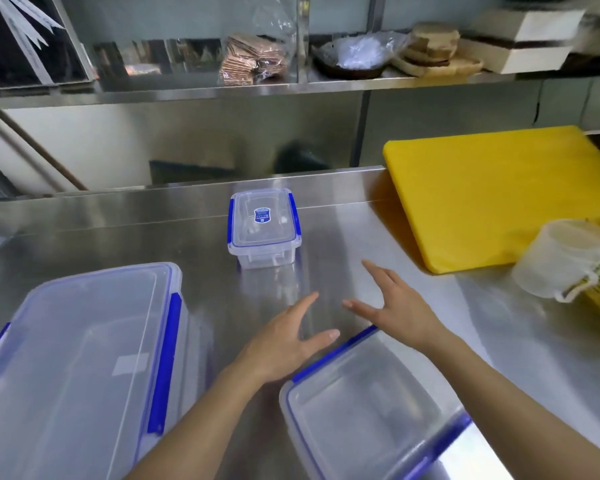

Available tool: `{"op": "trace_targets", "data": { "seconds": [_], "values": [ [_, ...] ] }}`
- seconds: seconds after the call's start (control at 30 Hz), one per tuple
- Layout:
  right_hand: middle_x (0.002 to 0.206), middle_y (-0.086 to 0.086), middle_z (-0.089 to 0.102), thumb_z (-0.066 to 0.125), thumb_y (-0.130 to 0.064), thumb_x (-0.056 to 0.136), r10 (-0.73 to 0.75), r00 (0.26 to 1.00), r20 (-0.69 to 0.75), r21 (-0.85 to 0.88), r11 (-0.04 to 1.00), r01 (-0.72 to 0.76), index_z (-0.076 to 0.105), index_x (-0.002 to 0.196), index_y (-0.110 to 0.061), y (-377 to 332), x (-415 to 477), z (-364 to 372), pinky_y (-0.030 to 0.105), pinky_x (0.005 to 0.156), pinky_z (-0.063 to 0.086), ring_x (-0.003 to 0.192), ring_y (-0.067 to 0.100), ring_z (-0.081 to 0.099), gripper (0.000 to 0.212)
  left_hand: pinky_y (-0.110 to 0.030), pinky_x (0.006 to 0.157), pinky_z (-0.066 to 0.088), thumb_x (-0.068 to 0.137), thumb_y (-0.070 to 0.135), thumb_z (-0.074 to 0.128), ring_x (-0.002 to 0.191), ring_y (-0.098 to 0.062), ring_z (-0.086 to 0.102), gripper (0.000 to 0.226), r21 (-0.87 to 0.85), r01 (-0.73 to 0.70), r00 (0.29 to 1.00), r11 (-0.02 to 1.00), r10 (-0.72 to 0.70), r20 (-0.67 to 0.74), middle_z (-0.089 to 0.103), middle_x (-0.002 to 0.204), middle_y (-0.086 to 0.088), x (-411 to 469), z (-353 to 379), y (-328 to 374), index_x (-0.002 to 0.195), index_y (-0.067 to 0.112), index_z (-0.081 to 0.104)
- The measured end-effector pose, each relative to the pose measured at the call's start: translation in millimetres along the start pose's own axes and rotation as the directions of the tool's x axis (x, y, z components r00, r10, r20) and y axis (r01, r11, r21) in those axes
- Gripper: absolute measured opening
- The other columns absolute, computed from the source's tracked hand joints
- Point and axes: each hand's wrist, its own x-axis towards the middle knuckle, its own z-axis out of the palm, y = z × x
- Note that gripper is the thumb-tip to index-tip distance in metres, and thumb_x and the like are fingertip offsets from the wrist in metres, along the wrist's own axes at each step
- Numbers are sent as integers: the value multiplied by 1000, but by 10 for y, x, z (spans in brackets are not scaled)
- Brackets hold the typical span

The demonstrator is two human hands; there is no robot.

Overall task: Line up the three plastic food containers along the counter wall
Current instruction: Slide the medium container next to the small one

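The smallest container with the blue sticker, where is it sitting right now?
In the head view the smallest container stands mid-counter near the back wall, beyond both open hands, left of the yellow cutting board.

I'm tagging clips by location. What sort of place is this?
Probably a commercial kitchen prep area: a stainless steel counter with a steel shelf above it, a yellow cutting board, and lidded plastic food containers.

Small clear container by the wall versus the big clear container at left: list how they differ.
The small clear plastic container with blue clips stands near the counter wall; the large clear plastic container with blue clips sits at the near left edge. The small one's lid bears a blue label; the large one's shows a pale patch. Both are lidded, and neither is touched.
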Motion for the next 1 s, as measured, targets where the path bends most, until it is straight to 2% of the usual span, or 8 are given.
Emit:
{"op": "trace_targets", "data": {
  "seconds": [0.1,0.2,0.37,0.57,0.73,0.9,0.97,1.0],
  "values": [
    [148,0,36,56,-61,77,39,999,-18,46,998,-38,24,142,-31,142,-357,-40,38,99,42,124,22,48,78,-31,101,41,74,63,57,115,-13,54,76,-43,63,996,997,-61,57,51,136,0,-103,132,71,140,38,29],
    [144,1,42,57,-59,77,88,996,-10,50,995,-87,30,140,-28,301,-586,-29,37,99,42,123,23,48,74,-30,99,43,62,72,54,112,-15,55,87,11,90,987,996,-90,133,55,131,1,-146,253,132,138,34,36],
    [140,2,46,54,-50,84,136,989,62,67,988,-140,31,138,-31,453,-789,-5,35,97,42,120,22,50,62,-25,82,48,80,48,62,93,-11,63,39,-85,61,988,994,-48,149,66,106,4,-175,377,187,113,27,57],
    [143,5,43,49,-53,85,153,988,-33,-2,988,-153,27,141,-25,454,-822,1,39,102,39,123,26,47,66,-28,63,41,82,39,62,61,-10,50,20,-163,118,992,980,-111,53,58,74,3,-129,487,141,86,20,59],
    [144,7,40,51,-54,84,245,941,-232,123,968,-221,30,140,-18,494,-943,48,39,104,36,126,26,43,70,-23,54,38,88,20,58,61,-9,50,10,-468,169,962,867,-248,-112,57,78,-2,-184,602,149,85,12,54],
    [138,3,41,59,-54,78,340,930,-136,377,886,-269,31,137,-22,490,-1015,224,36,90,46,112,21,51,72,-39,70,50,88,16,56,79,-25,55,22,-755,257,837,604,-529,-138,55,100,-17,-132,774,165,102,2,45],
    [127,-2,50,67,-58,69,302,951,-71,514,828,-225,39,124,-30,468,-1044,273,34,86,52,103,15,56,67,-39,72,51,87,12,59,89,-29,58,27,-824,239,826,514,-554,-106,57,107,-17,-160,781,206,106,3,41],
    [122,-5,53,71,-59,61,263,963,-50,586,789,-185,42,118,-33,477,-1057,290,31,84,55,103,14,57,69,-35,69,51,85,12,62,89,-28,59,32,-818,220,848,532,-518,-109,58,107,-16,-183,774,212,108,4,41]
  ]
}}
